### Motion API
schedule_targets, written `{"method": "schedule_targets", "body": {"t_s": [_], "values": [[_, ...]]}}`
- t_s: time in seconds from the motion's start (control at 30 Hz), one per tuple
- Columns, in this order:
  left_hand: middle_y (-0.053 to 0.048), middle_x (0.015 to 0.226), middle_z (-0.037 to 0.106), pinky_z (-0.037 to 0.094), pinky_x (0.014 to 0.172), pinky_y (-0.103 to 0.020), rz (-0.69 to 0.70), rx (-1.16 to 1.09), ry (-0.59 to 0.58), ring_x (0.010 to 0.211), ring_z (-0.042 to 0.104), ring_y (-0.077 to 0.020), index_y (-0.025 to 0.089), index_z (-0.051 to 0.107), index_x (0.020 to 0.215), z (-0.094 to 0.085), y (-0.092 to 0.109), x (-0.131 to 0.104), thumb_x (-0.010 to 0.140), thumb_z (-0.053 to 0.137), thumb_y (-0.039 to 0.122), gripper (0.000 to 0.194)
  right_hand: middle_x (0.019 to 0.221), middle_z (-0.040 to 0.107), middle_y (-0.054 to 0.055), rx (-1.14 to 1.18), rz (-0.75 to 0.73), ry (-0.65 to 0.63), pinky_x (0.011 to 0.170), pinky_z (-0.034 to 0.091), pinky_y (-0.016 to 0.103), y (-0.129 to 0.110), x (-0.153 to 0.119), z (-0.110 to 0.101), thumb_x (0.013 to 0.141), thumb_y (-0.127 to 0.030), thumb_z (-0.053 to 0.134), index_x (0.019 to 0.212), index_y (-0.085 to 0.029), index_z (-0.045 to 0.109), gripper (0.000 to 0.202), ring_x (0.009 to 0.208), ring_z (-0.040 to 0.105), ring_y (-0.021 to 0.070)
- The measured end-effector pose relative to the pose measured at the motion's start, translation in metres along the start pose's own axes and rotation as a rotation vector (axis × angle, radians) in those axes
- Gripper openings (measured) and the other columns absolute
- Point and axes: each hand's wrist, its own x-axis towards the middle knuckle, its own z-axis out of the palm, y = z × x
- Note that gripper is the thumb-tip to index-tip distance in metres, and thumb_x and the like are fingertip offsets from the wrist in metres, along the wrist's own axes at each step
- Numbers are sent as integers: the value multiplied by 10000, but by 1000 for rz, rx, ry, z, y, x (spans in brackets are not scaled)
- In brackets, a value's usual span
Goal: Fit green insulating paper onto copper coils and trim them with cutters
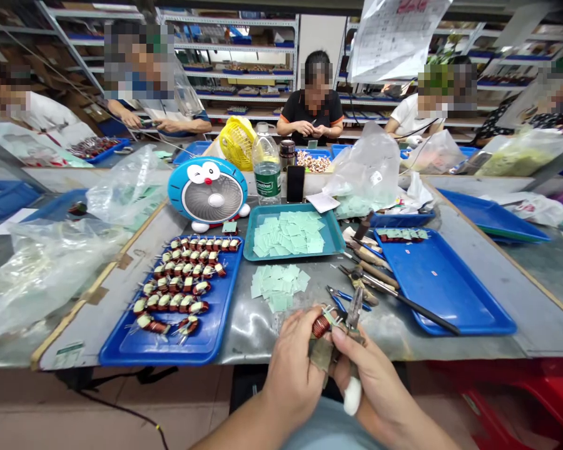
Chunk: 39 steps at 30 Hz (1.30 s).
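Close to my body, above the table's front edge, my left hand (288,359) is closed around a copper-wound coil (321,325) with wire leads sticking out. My right hand (380,384) grips a pair of pliers (355,307), jaws pointing up, right beside the coil. Brownish tape or cloth (321,353) wraps some fingers, and a white covering (352,396) is on a finger of the right hand. The pliers' handles are mostly hidden by the palm. Just beyond my hands lies a pile of pale green square sheets (279,286).
Rows of coils fill much of a blue tray (201,350) at left. Green squares lie in a teal tray (331,247). Cutters (336,300) and other tools lie beside the right blue tray (455,281). A fan (207,194) and bottle (266,169) stand behind; several people sit opposite.
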Motion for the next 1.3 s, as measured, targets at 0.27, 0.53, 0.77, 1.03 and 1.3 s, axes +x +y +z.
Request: {"method": "schedule_targets", "body": {"t_s": [0.27, 0.53, 0.77, 1.03, 1.3], "values": [[-159, 1342, 676, 370, 1172, -492, 125, 97, 58, 1272, 630, -291, 169, 482, 1415, 2, -9, -7, 987, 485, 212, 430, 1165, 624, 64, 96, 76, 100, 775, 563, 156, 13, -4, -3, 665, -367, 891, 1201, -149, 469, 716, 891, 646, 65], [-138, 1259, 711, 412, 1101, -455, -4, -29, -18, 1160, 669, -284, 177, 545, 1355, -6, -7, -1, 1011, 471, 285, 369, 1084, 657, 65, -86, 30, 147, 608, 498, 111, 8, -2, -2, 683, -431, 858, 1218, -151, 503, 701, 773, 630, 61], [-40, 1063, 718, 463, 884, -320, -389, -312, -205, 996, 636, -217, 209, 634, 1197, -36, -4, 15, 1043, 462, 485, 360, 1394, 522, 115, -638, 142, 7, 975, 555, 200, -25, -8, -55, 792, -535, 768, 1378, -159, 483, 753, 1200, 616, 149], [-39, 1112, 696, 446, 907, -323, -380, -296, -289, 1020, 622, -213, 215, 624, 1198, -31, -1, 14, 1051, 450, 464, 337, 1433, 460, 62, -1252, 12, -151, 1182, 424, 256, -21, -21, -44, 967, -672, 434, 1430, -228, 425, 642, 1307, 514, 130], [-38, 1079, 680, 451, 884, -305, -388, -374, -241, 994, 610, -194, 201, 595, 1180, -17, 5, 8, 1062, 414, 480, 352, 1212, 577, 62, -1307, -46, -116, 960, 471, 139, -16, -18, -40, 977, -604, 427, 1199, -137, 497, 522, 1097, 579, 88]]}}
